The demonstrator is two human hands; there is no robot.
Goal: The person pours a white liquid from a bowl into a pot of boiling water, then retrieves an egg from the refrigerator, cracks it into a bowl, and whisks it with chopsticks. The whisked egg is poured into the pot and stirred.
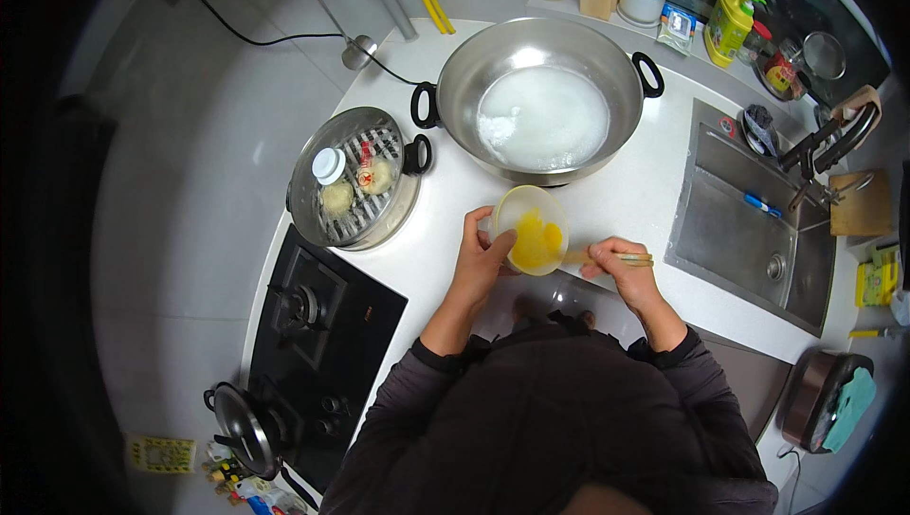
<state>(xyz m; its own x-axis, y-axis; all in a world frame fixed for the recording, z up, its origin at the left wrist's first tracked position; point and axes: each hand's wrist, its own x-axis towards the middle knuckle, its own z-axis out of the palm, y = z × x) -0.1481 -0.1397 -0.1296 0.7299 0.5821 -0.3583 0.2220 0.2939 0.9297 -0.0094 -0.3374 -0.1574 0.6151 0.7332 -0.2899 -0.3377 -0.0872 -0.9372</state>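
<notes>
My left hand point(483, 252) grips a small translucent bowl point(530, 195) at its left side, the thumb over the rim. Yellow beaten egg point(533, 241) lies in the bowl, with a rounder yolk-like patch at its right. My right hand point(625, 270) is closed around wooden chopsticks point(640, 259), whose far ends reach the bowl's right edge and look blurred. Just beyond the bowl stands a large two-handled steel pot point(455, 131) with whitish, foamy liquid point(547, 117) in it.
A glass-lidded pan point(355, 231) holding pale dough-like rounds stands at the left, above a black gas hob point(334, 344). At the right is a steel sink point(739, 231) with a tap point(810, 152). Bottles, including a yellow one point(729, 24), line the back ledge.
</notes>
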